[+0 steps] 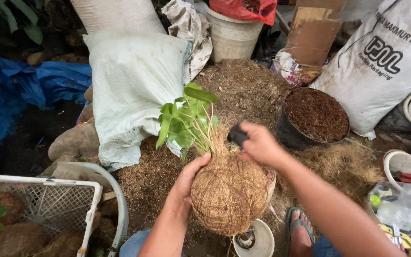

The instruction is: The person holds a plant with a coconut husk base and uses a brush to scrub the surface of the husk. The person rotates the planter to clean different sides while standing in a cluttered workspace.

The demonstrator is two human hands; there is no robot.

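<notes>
Cradled at six o'clock, a fibre-wrapped plant ball (pixel 229 192) rests in the left hand (pixel 188 183); the right hand (pixel 261 144) pinches a dark spool (pixel 237 134). A loosened grip could drop it, snapping stems. Pale sack (pixel 132 90) at ten o'clock; white printed sack (pixel 381 62) at two.

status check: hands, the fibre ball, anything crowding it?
Left hand cups fibre-wrapped plant ball, leaves up. Right hand at its top, pinching a small dark object. Soil-filled black pot close right; white spool beneath.
</notes>
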